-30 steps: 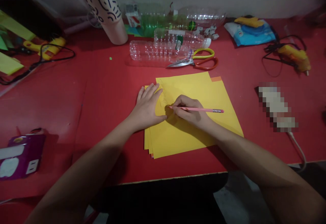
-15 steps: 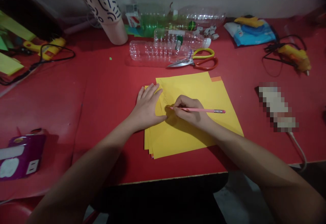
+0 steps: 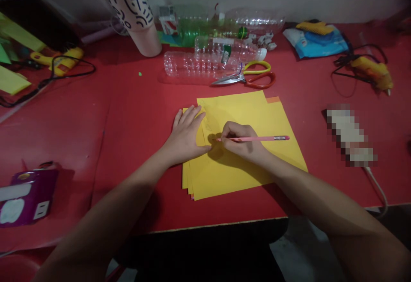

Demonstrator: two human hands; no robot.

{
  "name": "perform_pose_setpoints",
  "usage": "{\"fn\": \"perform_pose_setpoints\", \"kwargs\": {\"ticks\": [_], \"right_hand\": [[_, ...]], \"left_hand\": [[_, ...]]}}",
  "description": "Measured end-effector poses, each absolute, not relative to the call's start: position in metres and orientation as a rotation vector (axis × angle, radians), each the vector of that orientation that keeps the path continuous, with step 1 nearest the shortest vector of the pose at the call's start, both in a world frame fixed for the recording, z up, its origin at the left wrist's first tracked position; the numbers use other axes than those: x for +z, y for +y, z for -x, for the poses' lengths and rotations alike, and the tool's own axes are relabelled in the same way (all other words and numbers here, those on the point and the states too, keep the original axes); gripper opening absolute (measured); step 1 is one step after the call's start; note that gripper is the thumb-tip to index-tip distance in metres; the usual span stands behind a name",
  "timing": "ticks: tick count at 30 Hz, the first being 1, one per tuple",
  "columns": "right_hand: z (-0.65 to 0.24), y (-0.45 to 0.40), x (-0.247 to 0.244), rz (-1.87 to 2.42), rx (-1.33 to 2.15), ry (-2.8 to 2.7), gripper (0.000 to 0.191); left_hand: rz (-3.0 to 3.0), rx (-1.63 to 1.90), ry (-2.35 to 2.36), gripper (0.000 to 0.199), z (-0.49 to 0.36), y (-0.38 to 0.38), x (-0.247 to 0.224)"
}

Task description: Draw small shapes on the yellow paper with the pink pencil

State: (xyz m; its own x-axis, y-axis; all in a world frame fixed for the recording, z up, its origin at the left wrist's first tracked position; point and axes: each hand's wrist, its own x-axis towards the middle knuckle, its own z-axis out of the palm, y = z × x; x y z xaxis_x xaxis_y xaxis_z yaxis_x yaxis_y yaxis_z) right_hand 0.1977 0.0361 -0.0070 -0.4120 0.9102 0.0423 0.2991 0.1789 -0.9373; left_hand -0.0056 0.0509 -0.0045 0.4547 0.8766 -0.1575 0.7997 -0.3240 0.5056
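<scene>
- L hand (image 3: 188, 138) flat, fingers spread, over left edge of yellow sheets (image 3: 224, 173); part of that edge hidden beneath
- R hand (image 3: 245, 148) pinching pink pencil (image 3: 265, 138); tip in shadow, can't tell if touching paper
- sheets nr tabletop's (image 3: 138, 102) front edge; lower layers mostly covered; marks (image 3: 208, 123) on top sheet v. faint, unreadable
- twd back edge: tumbler (image 3: 146, 40), top cut off; clear bottle (image 3: 184, 63) overlapping others, outlines unclear
- purple box (image 3: 35, 196) nr front edge, far left, partly out of view
</scene>
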Motion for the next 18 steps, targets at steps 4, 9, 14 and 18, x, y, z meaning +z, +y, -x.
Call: {"fn": "perform_pose_setpoints", "kwargs": {"ticks": [4, 9, 14, 18], "right_hand": [[-0.1984, 0.0361, -0.0068, 1.118, 1.244, -1.827, 0.012], [-0.1988, 0.036, -0.008, 1.133, 1.257, -1.824, 0.014], [-0.1979, 0.0354, -0.008, 1.141, 1.239, -1.831, 0.014], [-0.1974, 0.0354, -0.008, 1.14, 1.246, -1.832, 0.011]], "left_hand": [[-2.191, 0.199, 1.389, 0.091, 0.0052, 0.0502, -0.0036], [-2.192, 0.21, 1.395, 0.092, 0.0048, 0.0496, -0.0062], [-2.205, 0.217, 1.39, 0.089, 0.0051, 0.0499, -0.0071], [-2.206, 0.212, 1.395, 0.089, 0.0052, 0.05, -0.007]]}}
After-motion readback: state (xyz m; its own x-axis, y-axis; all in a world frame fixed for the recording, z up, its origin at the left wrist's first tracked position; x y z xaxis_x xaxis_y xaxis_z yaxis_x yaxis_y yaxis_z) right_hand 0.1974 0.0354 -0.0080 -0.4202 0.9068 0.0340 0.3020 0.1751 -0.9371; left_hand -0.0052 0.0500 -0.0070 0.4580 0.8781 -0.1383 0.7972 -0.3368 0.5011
